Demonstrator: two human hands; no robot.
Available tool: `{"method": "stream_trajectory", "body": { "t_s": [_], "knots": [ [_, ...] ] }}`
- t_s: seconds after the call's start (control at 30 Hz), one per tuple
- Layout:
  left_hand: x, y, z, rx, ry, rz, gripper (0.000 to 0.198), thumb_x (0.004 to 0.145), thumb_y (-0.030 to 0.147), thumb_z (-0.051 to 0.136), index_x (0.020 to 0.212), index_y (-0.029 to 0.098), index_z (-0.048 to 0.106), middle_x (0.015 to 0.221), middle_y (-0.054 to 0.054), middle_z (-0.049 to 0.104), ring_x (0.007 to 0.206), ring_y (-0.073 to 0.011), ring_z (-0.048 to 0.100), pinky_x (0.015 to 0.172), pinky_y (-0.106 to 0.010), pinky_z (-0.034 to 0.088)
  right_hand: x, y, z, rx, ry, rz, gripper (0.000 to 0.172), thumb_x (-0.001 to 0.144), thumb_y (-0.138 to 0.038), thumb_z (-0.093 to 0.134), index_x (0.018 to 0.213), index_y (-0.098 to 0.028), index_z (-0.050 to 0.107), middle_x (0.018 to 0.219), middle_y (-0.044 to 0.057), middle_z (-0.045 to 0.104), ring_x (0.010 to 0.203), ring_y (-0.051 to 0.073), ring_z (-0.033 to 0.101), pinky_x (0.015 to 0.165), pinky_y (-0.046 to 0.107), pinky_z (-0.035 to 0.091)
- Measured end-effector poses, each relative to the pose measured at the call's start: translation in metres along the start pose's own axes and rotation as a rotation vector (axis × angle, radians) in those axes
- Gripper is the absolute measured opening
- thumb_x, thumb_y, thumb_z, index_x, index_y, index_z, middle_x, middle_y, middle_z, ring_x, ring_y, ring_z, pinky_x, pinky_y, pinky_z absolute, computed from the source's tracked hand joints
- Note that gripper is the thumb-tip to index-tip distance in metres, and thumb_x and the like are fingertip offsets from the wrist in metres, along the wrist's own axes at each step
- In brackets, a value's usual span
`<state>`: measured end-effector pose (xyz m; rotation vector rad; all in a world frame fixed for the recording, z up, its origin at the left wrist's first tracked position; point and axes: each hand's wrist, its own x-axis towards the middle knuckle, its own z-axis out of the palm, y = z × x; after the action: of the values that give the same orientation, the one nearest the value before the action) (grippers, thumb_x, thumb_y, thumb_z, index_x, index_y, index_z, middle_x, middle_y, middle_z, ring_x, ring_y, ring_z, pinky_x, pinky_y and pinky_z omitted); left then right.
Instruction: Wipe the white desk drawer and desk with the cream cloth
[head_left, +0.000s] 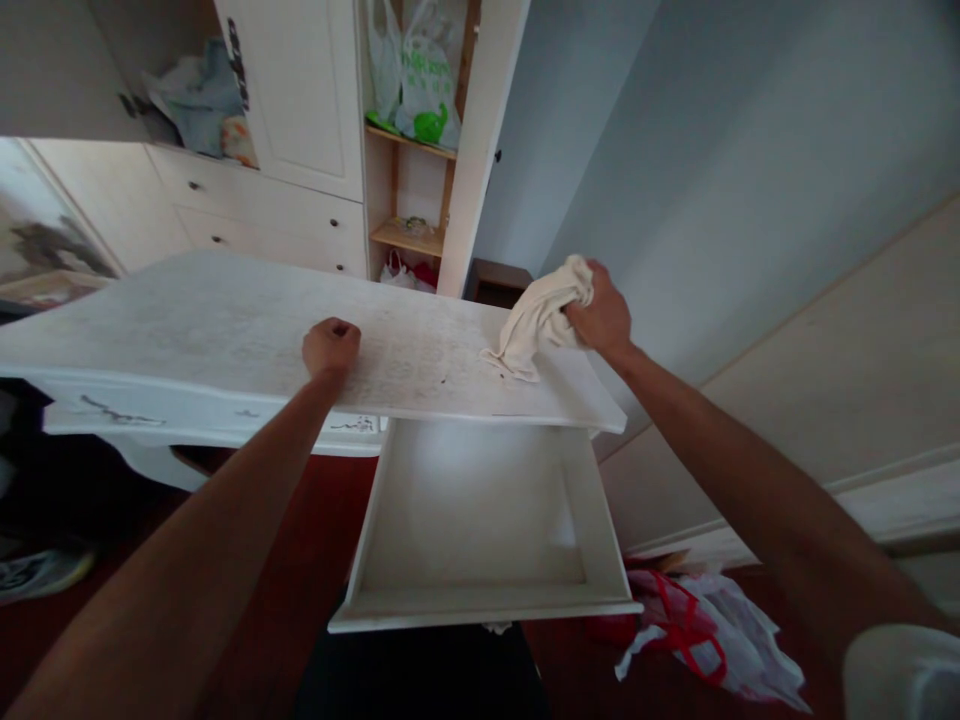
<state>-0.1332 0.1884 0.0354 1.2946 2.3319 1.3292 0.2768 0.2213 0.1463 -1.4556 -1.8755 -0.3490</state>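
Note:
My right hand [606, 312] grips a cream cloth [541, 310] at the right end of the white desk [225, 310]. The cloth hangs from my fingers, and its lower edge meets the desktop. My left hand [331, 347] is curled into a fist over the desktop's middle, near the front edge; whether anything is inside it is hidden. Smudges and small dark specks mark the top. Below the desk's right part, a white drawer [480, 500] is pulled out toward me, with nothing visible inside.
Behind the desk stands a white wardrobe [300, 100] with plastic bags [427, 85] on its shelves. A grey wall [720, 150] closes off the right side. Plastic bags with red straps [697, 635] lie on the dark red floor [570, 670]. A shoe [45, 575] shows at far left.

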Motion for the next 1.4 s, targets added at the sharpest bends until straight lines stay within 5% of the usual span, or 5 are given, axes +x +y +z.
{"method": "stream_trajectory", "body": {
  "t_s": [0.23, 0.67, 1.1, 1.23, 1.4],
  "knots": [
    [-0.001, 0.0, 0.0, -0.019, -0.004, 0.015, 0.02, 0.079, 0.024, 0.058, 0.088, 0.019, 0.075, 0.095, -0.013, 0.077, 0.095, -0.0297, 0.072, 0.086, -0.037, 0.053, -0.057, -0.021, 0.06, 0.016, -0.719, -0.181, 0.084, 0.078, -0.02, 0.063, 0.158, -0.005, 0.042, 0.155, 0.023, 0.051, 0.14, 0.031, 0.053, 0.119, 0.044, 0.039],
    [0.0, -0.001, 0.001, 0.018, -0.019, 0.01, 0.022, 0.083, 0.024, 0.059, 0.096, 0.017, 0.076, 0.101, -0.013, 0.077, 0.098, -0.0296, 0.071, 0.086, -0.037, 0.053, -0.072, 0.003, 0.072, 0.257, -0.68, -0.11, 0.107, 0.074, -0.037, 0.079, 0.165, -0.012, 0.03, 0.166, 0.021, 0.036, 0.153, 0.038, 0.036, 0.127, 0.053, 0.026],
    [0.002, -0.005, 0.004, 0.013, 0.004, 0.027, 0.021, 0.081, 0.023, 0.061, 0.095, 0.017, 0.076, 0.093, -0.011, 0.075, 0.092, -0.0295, 0.07, 0.084, -0.039, 0.053, -0.17, 0.025, -0.009, 0.66, -0.429, 0.152, 0.095, 0.078, -0.066, 0.078, 0.159, -0.032, 0.043, 0.171, 0.011, 0.03, 0.155, 0.033, 0.034, 0.121, 0.055, 0.038],
    [0.002, -0.004, 0.004, 0.032, 0.003, 0.029, 0.025, 0.082, 0.023, 0.06, 0.099, 0.016, 0.077, 0.098, -0.012, 0.076, 0.096, -0.029, 0.07, 0.085, -0.038, 0.052, -0.21, 0.016, -0.048, 0.665, -0.225, 0.421, 0.075, 0.071, -0.068, 0.082, 0.129, -0.021, 0.07, 0.123, 0.015, 0.073, 0.096, 0.027, 0.075, 0.083, 0.041, 0.063],
    [0.001, 0.0, 0.002, 0.064, -0.011, 0.013, 0.025, 0.082, 0.023, 0.06, 0.099, 0.016, 0.077, 0.098, -0.01, 0.076, 0.094, -0.0261, 0.069, 0.084, -0.035, 0.05, -0.269, -0.011, -0.1, 0.596, -0.213, 0.625, 0.064, 0.081, -0.077, 0.067, 0.055, -0.018, 0.061, 0.038, -0.002, 0.044, 0.034, 0.009, 0.039, 0.038, 0.022, 0.031]
  ]
}}
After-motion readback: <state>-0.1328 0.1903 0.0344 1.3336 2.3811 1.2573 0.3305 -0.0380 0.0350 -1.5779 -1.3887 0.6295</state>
